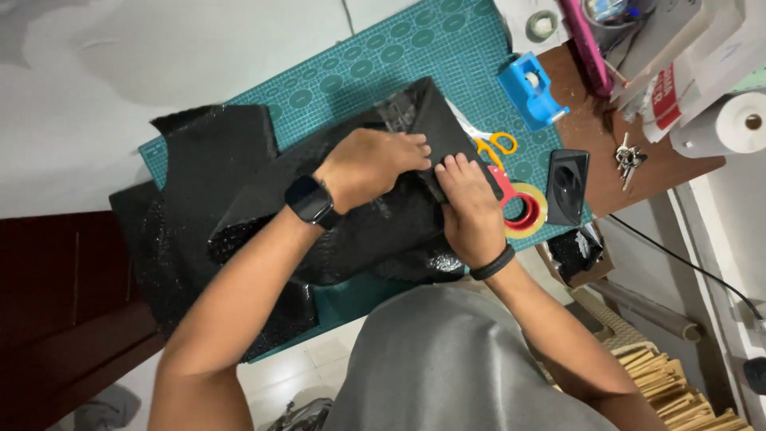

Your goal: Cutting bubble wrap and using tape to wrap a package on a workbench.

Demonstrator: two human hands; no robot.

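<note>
head view: looks straight down over the person's grey shirt onto the work.
tabletop [686,164]: brown, mostly covered; its bare part shows at the right edge.
cutting mat [447,48]: green, gridded, lies slantwise under everything.
black bubble wrap [199,199]: a wide sheet spread over the mat's left and near side, part of it hanging past the mat edge.
wrapped parcel [415,116]: a flat black bundle in the same wrap; its long axis runs from the near left up to the far right, directly under both hands.
left hand [371,164]: wears a dark watch, lies palm down across the parcel's middle, fingers together and pressing the folded flap flat.
right hand [471,203]: wears a black band, sits just beside the left, touching it at the fingertips; fingers are bent together, pinching the wrap's edge on the parcel's right side.
nearer hand to the fold: the right, whose fingertips sit on the edge.
blue tape dispenser [531,89]: beyond the right hand, well apart.
tape rolls [527,211]: red and tan, just beside the right hand.
scissors [495,145]: orange-handled, partly hidden behind the parcel.
</note>
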